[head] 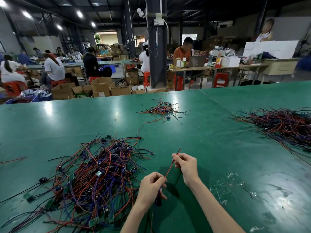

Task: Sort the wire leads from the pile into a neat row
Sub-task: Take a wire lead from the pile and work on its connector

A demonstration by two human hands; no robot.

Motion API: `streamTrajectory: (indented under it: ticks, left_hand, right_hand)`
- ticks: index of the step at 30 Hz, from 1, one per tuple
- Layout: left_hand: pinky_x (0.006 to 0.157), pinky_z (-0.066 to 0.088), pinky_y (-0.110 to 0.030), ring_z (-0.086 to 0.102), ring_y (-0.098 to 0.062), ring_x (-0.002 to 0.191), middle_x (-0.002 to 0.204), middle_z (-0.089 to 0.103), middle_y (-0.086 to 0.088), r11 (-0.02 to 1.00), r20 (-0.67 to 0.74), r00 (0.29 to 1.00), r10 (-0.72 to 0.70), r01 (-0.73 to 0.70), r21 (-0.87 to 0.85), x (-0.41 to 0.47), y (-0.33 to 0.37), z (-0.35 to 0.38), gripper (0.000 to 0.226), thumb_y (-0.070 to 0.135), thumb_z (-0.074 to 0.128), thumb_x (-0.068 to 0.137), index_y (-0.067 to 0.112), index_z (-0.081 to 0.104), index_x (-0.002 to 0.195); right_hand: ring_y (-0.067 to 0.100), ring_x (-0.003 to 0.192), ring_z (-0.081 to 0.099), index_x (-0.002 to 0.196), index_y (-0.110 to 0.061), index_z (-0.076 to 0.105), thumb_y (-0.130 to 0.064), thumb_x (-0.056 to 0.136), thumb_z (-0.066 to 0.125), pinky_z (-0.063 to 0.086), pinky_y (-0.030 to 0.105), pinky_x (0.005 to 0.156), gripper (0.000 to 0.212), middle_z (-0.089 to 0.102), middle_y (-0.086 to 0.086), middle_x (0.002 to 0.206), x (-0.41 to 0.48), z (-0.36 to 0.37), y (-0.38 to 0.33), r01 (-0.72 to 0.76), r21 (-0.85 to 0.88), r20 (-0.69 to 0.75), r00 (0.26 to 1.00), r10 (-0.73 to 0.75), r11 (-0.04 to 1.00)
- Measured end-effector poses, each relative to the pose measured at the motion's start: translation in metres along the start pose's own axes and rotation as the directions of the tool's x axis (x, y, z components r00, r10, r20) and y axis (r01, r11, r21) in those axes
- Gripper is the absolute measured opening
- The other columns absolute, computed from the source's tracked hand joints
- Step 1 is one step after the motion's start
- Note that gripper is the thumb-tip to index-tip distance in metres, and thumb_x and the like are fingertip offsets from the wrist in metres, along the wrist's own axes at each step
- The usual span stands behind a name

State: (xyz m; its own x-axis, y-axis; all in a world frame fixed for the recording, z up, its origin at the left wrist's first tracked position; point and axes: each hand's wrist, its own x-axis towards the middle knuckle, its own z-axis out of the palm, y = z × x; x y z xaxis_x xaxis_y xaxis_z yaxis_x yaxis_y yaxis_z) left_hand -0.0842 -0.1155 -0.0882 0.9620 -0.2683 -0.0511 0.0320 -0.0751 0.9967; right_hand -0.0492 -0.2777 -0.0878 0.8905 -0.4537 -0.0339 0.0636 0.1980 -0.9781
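A big tangled pile of red, purple and black wire leads (94, 174) with small green boards lies on the green table at the near left. Just right of it, my left hand (152, 187) pinches the lower end of a red wire lead (169, 170), and purple and black strands hang down from that hand. My right hand (186, 166) pinches the same red lead higher up, so it runs taut and slanted between both hands above the table. Its dark tip sticks out past my right fingers.
A small heap of leads (162, 109) lies at the middle far side of the green table (210, 140). A larger spread of leads (282, 123) covers the far right. Beyond the table edge are cardboard boxes, a pillar and seated workers.
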Motion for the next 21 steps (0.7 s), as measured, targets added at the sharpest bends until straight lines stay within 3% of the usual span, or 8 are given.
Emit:
streamTrajectory:
  ticks: [7,14,18,21]
  left_hand:
    - [0.047,0.053,-0.033,0.047,-0.016,0.041,0.057,0.057,-0.003,0.998,0.025,1.000,0.014,-0.015,0.055,-0.002,0.007,0.004,0.018,0.003,0.057,0.088,0.004,0.063,0.070]
    - [0.055,0.053,-0.032,0.057,-0.012,0.060,0.079,0.069,-0.006,0.979,0.152,0.985,-0.080,0.106,-0.172,-0.003,0.015,-0.002,0.016,0.012,0.056,0.093,0.005,0.070,0.094]
    - [0.058,0.053,-0.030,0.061,-0.010,0.066,0.087,0.072,-0.008,0.952,0.168,0.980,-0.108,0.150,-0.265,-0.001,0.015,-0.004,0.022,-0.003,0.055,0.089,0.006,0.070,0.102]
    - [0.061,0.052,-0.022,0.065,-0.010,0.071,0.091,0.074,-0.009,0.926,0.055,0.992,-0.118,0.130,-0.353,0.003,0.015,-0.004,0.020,-0.002,0.060,0.086,0.004,0.067,0.104]
  right_hand:
    - [0.011,0.051,0.051,0.068,-0.004,0.069,-0.005,0.084,0.069,0.046,0.023,0.050,0.017,0.062,0.004,0.058,0.010,-0.007,0.003,0.056,0.023,-0.152,0.987,-0.052,0.998]
    - [0.012,0.052,0.050,0.074,-0.001,0.065,-0.005,0.087,0.066,0.047,0.021,0.051,0.014,0.060,0.005,0.062,0.012,-0.015,-0.006,-0.016,0.179,-0.120,0.992,0.038,0.984]
    - [0.011,0.054,0.055,0.085,-0.002,0.065,-0.008,0.090,0.063,0.051,0.023,0.056,0.008,0.064,0.007,0.073,0.006,-0.009,-0.014,-0.072,0.235,-0.035,0.996,0.082,0.969]
    - [0.012,0.055,0.054,0.087,-0.002,0.063,-0.015,0.091,0.062,0.048,0.024,0.054,0.014,0.065,0.009,0.077,-0.012,0.000,-0.012,-0.168,0.054,0.108,0.981,0.161,0.984]
